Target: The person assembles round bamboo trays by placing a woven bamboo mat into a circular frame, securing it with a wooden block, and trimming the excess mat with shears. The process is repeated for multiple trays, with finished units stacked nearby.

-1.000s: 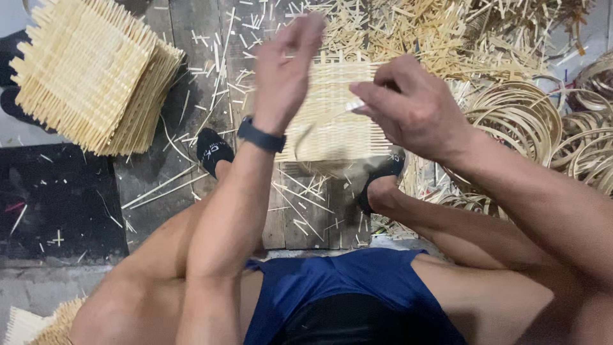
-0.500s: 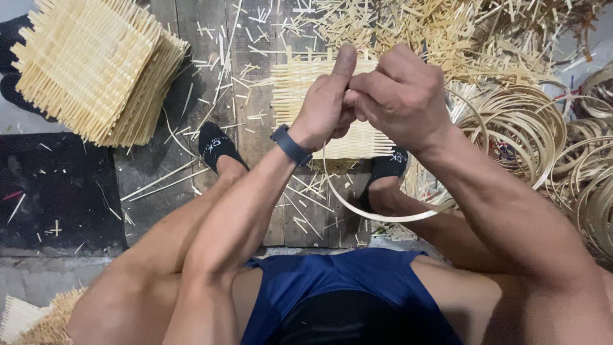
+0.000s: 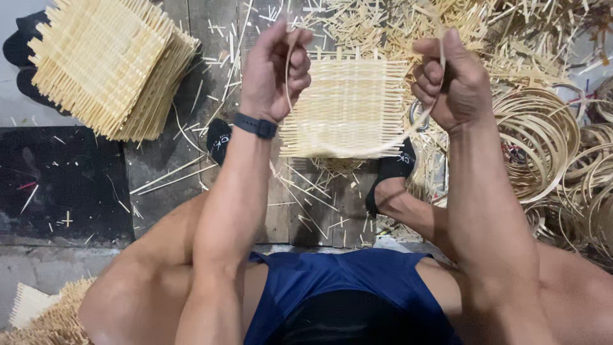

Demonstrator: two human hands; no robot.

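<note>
My left hand [image 3: 276, 71] and my right hand [image 3: 451, 80] are raised apart, each gripping one end of a thin bamboo strip [image 3: 357, 152] that sags in a loop between them. Below the hands a square woven bamboo mat [image 3: 348, 105] lies on the wooden floor, held down at its near corners by my two feet in black socks [image 3: 218, 140]. A dark watch sits on my left wrist.
A stack of finished woven mats [image 3: 108, 64] lies at the upper left. Coiled bamboo rings [image 3: 543, 147] pile up on the right. Loose bamboo slivers [image 3: 408, 25] litter the floor beyond the mat. A black floor mat [image 3: 57, 185] is at the left.
My hands were close together over the mat half a second ago; they have pulled apart sideways, drawing the strip out into a wide loop.
</note>
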